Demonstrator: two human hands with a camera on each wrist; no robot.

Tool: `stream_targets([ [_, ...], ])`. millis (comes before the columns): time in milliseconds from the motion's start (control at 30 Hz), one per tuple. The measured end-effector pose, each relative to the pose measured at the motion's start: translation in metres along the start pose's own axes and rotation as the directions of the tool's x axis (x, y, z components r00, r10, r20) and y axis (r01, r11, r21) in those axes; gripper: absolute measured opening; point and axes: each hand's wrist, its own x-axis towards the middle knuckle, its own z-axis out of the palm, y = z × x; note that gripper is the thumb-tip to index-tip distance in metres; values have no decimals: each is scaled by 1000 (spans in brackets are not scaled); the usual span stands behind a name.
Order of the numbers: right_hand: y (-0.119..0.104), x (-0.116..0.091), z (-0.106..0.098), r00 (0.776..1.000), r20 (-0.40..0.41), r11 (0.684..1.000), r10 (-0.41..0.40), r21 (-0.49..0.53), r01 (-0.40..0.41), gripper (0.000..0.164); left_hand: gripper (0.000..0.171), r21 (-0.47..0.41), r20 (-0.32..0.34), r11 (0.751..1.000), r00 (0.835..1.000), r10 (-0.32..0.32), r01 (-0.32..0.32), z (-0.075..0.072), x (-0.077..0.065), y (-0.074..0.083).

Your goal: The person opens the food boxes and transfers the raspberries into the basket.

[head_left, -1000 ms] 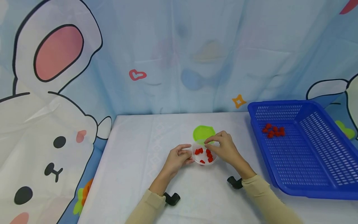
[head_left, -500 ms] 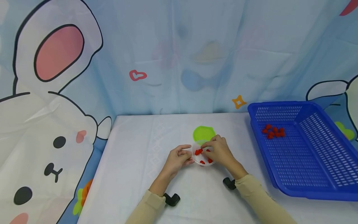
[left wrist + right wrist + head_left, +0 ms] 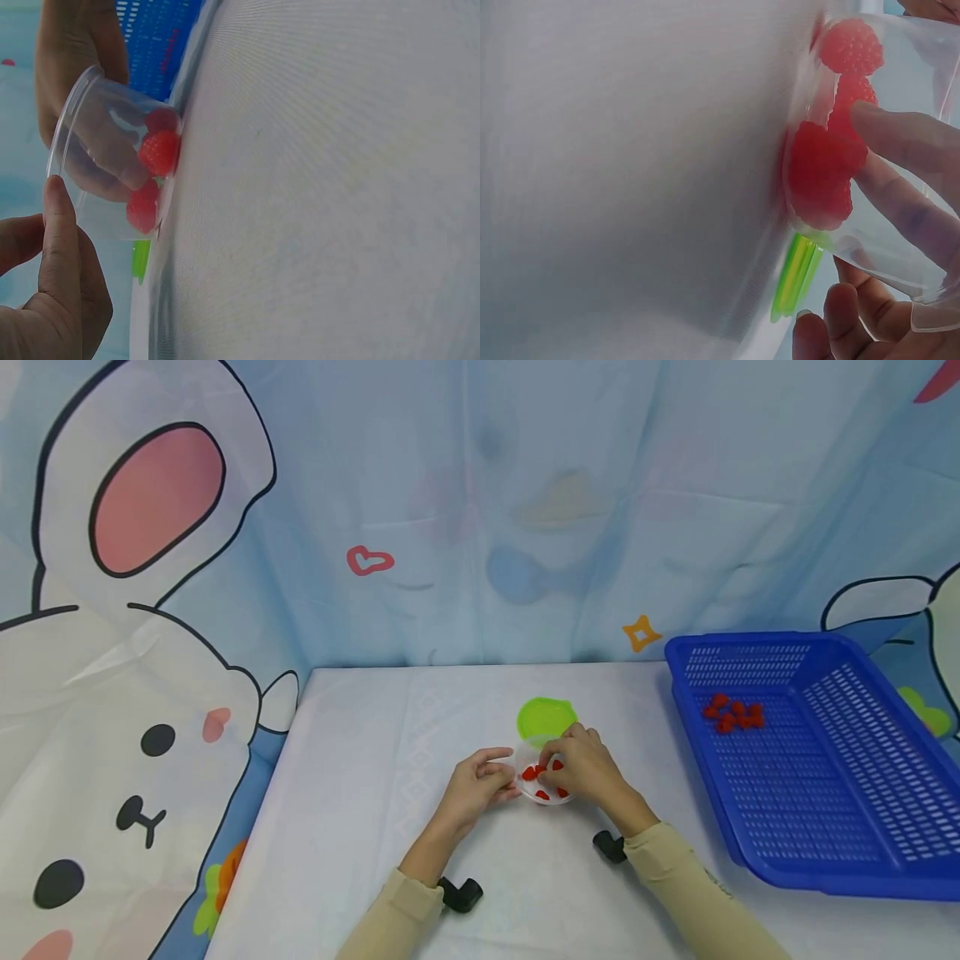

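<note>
A clear plastic cup (image 3: 112, 223) stands on the white cloth with several raspberries (image 3: 159, 154) at its bottom. At the cup's left side my left hand (image 3: 471, 785) steadies it; one fingertip presses the rim in the left wrist view. My right hand (image 3: 592, 768) reaches over the opening from the right. Its thumb and a finger are inside the cup, pinching at a raspberry (image 3: 821, 169) in the right wrist view. The other fingers of that hand stay outside the wall. Part of the berries is hidden behind the right fingers in the head view.
A bright green lid (image 3: 546, 717) lies just behind the cup. At the right stands a big blue mesh basket (image 3: 832, 777) with a cluster of raspberries (image 3: 738, 717) near its back left. A printed cloth (image 3: 450, 510) hangs behind the table.
My right hand has moved left and down from the cup's rim, with its fingertips now among the raspberries. Berries in the cup have shifted slightly. My left hand has stayed put.
</note>
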Motion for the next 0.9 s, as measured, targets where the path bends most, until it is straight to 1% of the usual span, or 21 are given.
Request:
stream_targets([
  [167,1,1,0,1000,20,1000,-3,16,2,12,36,3,4,1000,1000,2,-2,0,-1,0],
  [500,4,-1,-1,1000,6,998,-11,59,11,13,37,2,9,1000,1000,1,-1,0,0,-2],
  [667,6,-3,-2,1000,-8,991,-21,130,22,13,37,-1,3,1000,1000,5,-5,0,0,-1],
  [900,14,-6,1,993,-72,962,-91,253,106,14,36,0,-5,1000,1000,2,-2,0,1,-1],
])
